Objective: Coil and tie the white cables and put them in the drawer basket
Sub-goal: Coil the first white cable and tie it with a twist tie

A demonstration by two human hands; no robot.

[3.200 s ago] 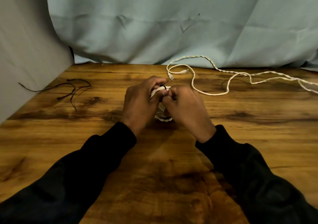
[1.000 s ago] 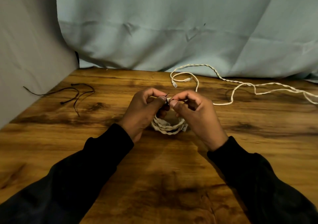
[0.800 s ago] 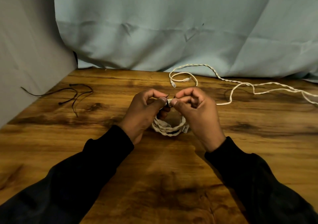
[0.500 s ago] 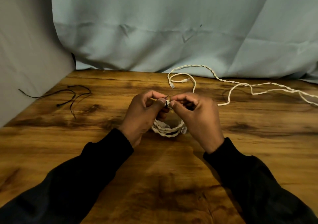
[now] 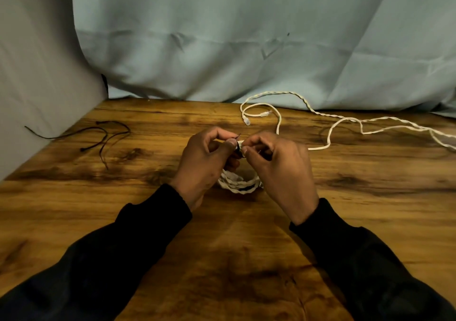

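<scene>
Dark-grained wooden table (image 5: 74, 209), pale blue cloth (image 5: 246, 36) hung behind, grey wall at left. Centre frame, left hand (image 5: 206, 162) and right hand (image 5: 278, 170) pinch a black tie (image 5: 237, 145) atop the coiled white cable (image 5: 238, 183). Loose white cable (image 5: 328, 133) upper right; black ties (image 5: 98, 135) left. No readable writing.

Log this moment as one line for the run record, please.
phase: tying coil | left hand: pinching black tie | right hand: pinching tie, holding coiled white cable | loose white cable: uncoiled on table | basket: not visible
</scene>
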